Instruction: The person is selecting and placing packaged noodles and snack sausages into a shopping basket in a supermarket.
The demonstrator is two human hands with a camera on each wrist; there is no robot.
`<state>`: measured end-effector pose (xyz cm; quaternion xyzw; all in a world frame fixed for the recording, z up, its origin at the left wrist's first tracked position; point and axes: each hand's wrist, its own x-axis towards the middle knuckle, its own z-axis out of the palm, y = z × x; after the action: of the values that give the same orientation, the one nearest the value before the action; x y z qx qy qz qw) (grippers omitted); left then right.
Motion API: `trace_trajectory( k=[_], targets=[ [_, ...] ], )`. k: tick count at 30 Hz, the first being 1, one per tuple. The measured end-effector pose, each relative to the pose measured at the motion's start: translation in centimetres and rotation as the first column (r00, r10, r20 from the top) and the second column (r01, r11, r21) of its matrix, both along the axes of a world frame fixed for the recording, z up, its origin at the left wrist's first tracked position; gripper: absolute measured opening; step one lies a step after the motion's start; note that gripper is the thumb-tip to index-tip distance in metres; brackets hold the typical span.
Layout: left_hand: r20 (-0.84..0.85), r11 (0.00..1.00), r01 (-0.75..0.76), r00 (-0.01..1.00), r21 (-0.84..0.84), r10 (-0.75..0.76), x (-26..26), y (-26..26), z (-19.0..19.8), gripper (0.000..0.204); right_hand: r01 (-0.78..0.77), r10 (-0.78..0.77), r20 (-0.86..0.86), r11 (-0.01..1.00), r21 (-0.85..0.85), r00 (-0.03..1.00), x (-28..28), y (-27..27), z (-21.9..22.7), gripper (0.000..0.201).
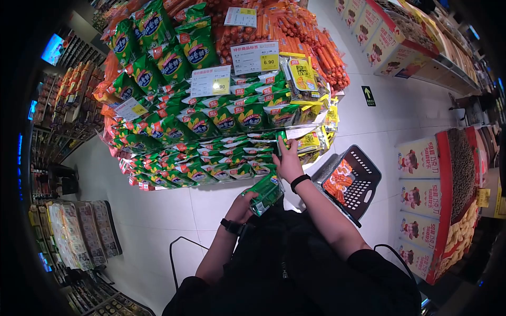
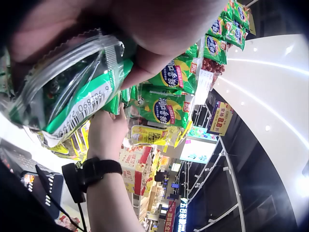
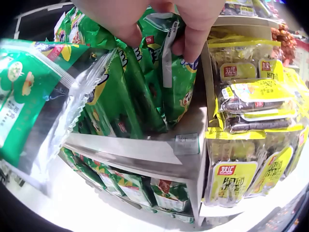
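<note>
My left hand [image 1: 240, 207] grips a green snack bag [image 1: 268, 190] in front of my body; in the left wrist view its clear back and barcode strip face the camera. Up at the shelf's right end, my right hand [image 1: 289, 162] pinches the top of another green snack bag [image 3: 179, 89]. That bag stands upright in a row of like green bags [image 3: 116, 96], beside the shelf's end panel. In the right wrist view, the left hand's bag [image 3: 36, 92] hangs close on the left. Part of the right hand's fingers is out of that frame.
Yellow-labelled packets [image 3: 251, 106] fill the rack right of the panel. Price cards [image 1: 255, 58] stand over the tiered display, with red sausages [image 1: 274, 26] behind. A dark shopping basket [image 1: 363, 181] holding orange-red packs sits at my right. Boxed bins [image 1: 419, 195] stand farther right.
</note>
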<state>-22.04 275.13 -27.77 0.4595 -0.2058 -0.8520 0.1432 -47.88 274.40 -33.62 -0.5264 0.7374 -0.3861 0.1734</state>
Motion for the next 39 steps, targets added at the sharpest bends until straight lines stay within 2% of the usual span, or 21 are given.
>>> trace_trajectory(
  k=[3, 4, 7, 8, 11, 12, 15, 16, 19, 20, 21, 23, 24, 25, 27, 29, 30, 31, 33, 34, 39],
  targets=[
    [-0.001, 1.000, -0.015, 1.000, -0.007, 0.015, 0.3, 0.1, -0.2, 0.043, 0.043, -0.035, 0.094, 0.996, -0.078, 0.995, -0.3, 0.3, -1.9, 0.072],
    [-0.010, 1.000, -0.016, 1.000, -0.014, 0.016, 0.5, 0.2, -0.4, 0.043, 0.098, -0.087, 0.180, 0.994, -0.055, 0.980, -0.3, 0.0, -2.9, 0.061],
    [-0.028, 1.000, -0.007, 1.000, 0.015, 0.008, 0.9, 0.3, -0.8, 0.043, 0.276, -0.265, 0.105, 0.955, -0.105, 0.958, 0.0, -0.6, -4.4, 0.041],
    [-0.056, 1.000, -0.010, 0.998, 0.021, 0.011, 0.9, 0.3, -0.9, 0.043, 0.430, -0.400, 0.220, 0.896, -0.109, 0.890, 0.5, -1.3, -4.7, 0.037],
    [-0.103, 0.999, -0.014, 0.995, 0.031, 0.017, 0.6, 0.2, -1.6, 0.044, 0.490, -0.532, 0.447, 0.844, 0.217, 0.719, 0.2, -2.7, -6.9, 0.046],
    [-0.097, 1.000, -0.016, 0.995, 0.027, 0.018, 0.5, 0.1, -2.0, 0.044, 0.514, -0.536, 0.539, 0.832, 0.209, 0.649, 0.2, -3.3, -8.4, 0.051],
    [-0.041, 1.000, -0.011, 0.999, -0.006, 0.011, 0.0, 0.0, -1.0, 0.045, 0.464, -0.516, 0.636, 0.844, 0.267, 0.574, -0.6, -4.4, -8.7, 0.055],
    [-0.017, 1.000, -0.005, 1.000, -0.020, 0.005, -0.2, 0.0, -0.6, 0.045, 0.494, -0.537, 0.561, 0.834, 0.245, 0.630, -0.5, -4.4, -8.2, 0.052],
    [-0.033, 0.999, -0.029, 0.999, -0.019, 0.028, -0.3, 0.2, -1.0, 0.045, 0.521, -0.507, 0.579, 0.839, 0.161, 0.638, 0.3, -3.7, -8.4, 0.049],
    [-0.037, 0.999, -0.035, 0.999, -0.013, 0.035, -0.2, 0.4, -1.4, 0.046, 0.492, -0.430, 0.681, 0.863, 0.116, 0.593, -0.1, -3.8, -10.2, 0.050],
    [-0.042, 0.999, -0.040, 0.998, -0.009, 0.040, -0.1, 0.5, -2.1, 0.046, 0.356, -0.330, 0.802, 0.921, 0.158, 0.498, -1.0, -3.3, -10.1, 0.058],
    [-0.069, 0.999, -0.047, 0.996, 0.024, 0.049, 0.2, 0.4, -3.0, 0.047, 0.188, -0.241, 0.828, 0.968, 0.167, 0.507, -2.5, -1.9, -8.2, 0.069],
    [-0.093, 0.997, -0.052, 0.994, 0.054, 0.057, 0.2, 0.4, -3.4, 0.047, 0.162, -0.227, 0.748, 0.974, 0.160, 0.624, -3.2, -0.5, -8.1, 0.079],
    [-0.120, 0.995, -0.056, 0.991, 0.085, 0.066, 0.1, 0.4, -3.6, 0.048, 0.056, -0.234, 0.774, 0.967, 0.250, 0.588, -3.9, 1.3, -4.7, 0.078],
    [-0.186, 0.996, 0.016, 0.983, 0.089, 0.001, -0.3, 0.1, -3.7, 0.059, -0.251, -0.195, 0.839, 0.898, 0.361, 0.507, -6.2, 4.7, -4.8, 0.071],
    [-0.258, 0.992, 0.059, 0.966, 0.115, -0.028, -1.1, 0.0, -4.1, 0.060, -0.359, -0.266, 0.865, 0.827, 0.432, 0.426, -4.8, 8.4, 1.0, 0.065],
    [-0.288, 0.986, 0.094, 0.956, 0.138, -0.050, -1.4, -0.2, -5.0, 0.060, -0.365, -0.195, 0.865, 0.847, 0.386, 0.462, -3.7, 9.7, 4.7, 0.061],
    [-0.332, 0.982, 0.140, 0.939, 0.130, -0.090, -2.2, -0.3, -5.1, 0.060, -0.337, -0.144, 0.900, 0.893, 0.298, 0.412, -3.3, 10.9, 3.1, 0.054],
    [-0.416, 0.969, 0.223, 0.895, 0.107, -0.160, -3.9, -0.6, -5.1, 0.060, -0.259, -0.172, 0.891, 0.918, 0.300, 0.420, -4.9, 13.0, 2.5, 0.046],
    [-0.407, 0.973, 0.227, 0.894, 0.047, -0.189, -4.6, -0.6, -4.6, 0.059, -0.170, -0.205, 0.878, 0.938, 0.303, 0.432, -5.2, 13.3, 2.9, 0.039],
    [-0.355, 0.984, 0.175, 0.921, 0.012, -0.160, -7.6, -0.9, -6.1, 0.058, 0.008, -0.211, 0.793, 0.968, 0.253, 0.572, -6.8, 13.4, 4.8, 0.037]
  ],
)
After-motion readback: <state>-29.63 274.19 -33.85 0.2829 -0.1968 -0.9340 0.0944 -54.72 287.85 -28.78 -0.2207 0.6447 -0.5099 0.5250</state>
